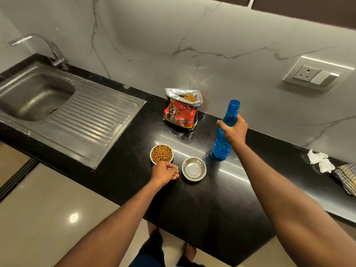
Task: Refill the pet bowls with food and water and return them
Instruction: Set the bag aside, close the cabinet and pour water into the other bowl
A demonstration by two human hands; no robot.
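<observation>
Right hand (234, 130) grips blue bottle (223, 139) at two o'clock of steel bowl (194, 169); left hand (165, 172), loosely curled and holding nothing, rests at six o'clock of kibble bowl (161, 154).

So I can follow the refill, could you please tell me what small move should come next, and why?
Probably tip the blue bottle, held in the right hand, over the steel bowl: that bowl looks nearly empty, while the other bowl already holds kibble.

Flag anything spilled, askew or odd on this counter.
Nothing looks spilled. The open orange kibble bag stands upright, the kibble-filled steel bowl looks tidy. Only crumpled white tissues lie loose at the counter's right end, beside a checked cloth.
</observation>
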